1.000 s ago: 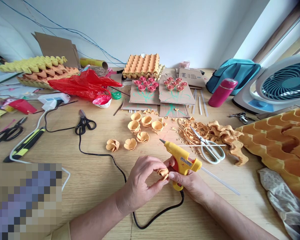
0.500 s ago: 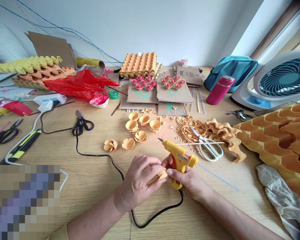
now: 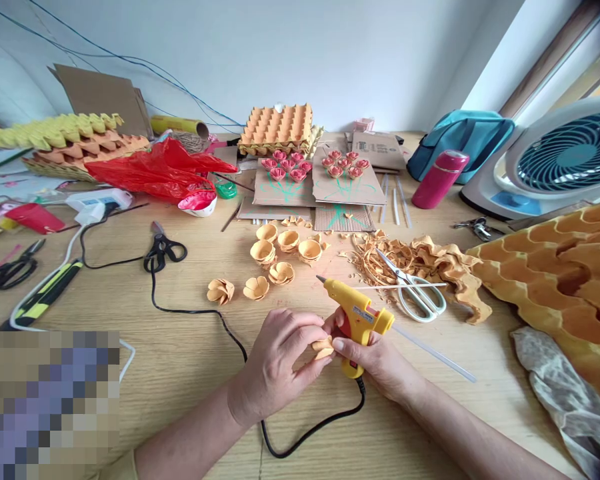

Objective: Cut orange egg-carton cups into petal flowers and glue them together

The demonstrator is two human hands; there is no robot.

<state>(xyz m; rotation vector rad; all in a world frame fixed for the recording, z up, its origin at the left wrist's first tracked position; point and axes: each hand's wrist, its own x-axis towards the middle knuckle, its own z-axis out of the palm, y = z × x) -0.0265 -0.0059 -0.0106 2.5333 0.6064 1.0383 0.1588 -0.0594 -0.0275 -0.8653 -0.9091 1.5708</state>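
Note:
A small orange egg-carton flower (image 3: pixel 322 346) is pinched between the thumb and fingers of my left hand (image 3: pixel 285 363). My right hand (image 3: pixel 380 363) grips a yellow hot glue gun (image 3: pixel 357 313), its nozzle pointing up and left. The right thumb and fingertips also touch the flower's right side. Part of the flower is hidden behind my fingers. Beyond my hands lie cut petal flowers (image 3: pixel 256 288) and several carton cups (image 3: pixel 263 252). White-handled scissors (image 3: pixel 420 297) rest among orange carton scraps (image 3: pixel 415 257) to the right.
The gun's black cord (image 3: pixel 315 427) loops under my hands. Black scissors (image 3: pixel 164 250) and a yellow-black cutter (image 3: pixel 50 290) lie left. Cardboard panels (image 3: pixel 350 190) with red flowers stand behind. A pink bottle (image 3: pixel 440 179), a fan (image 3: pixel 555 157) and egg trays (image 3: pixel 555 273) are at the right.
The flower has turned slightly in my fingers and shows more of its petals. Both hands and the glue gun stay almost in place.

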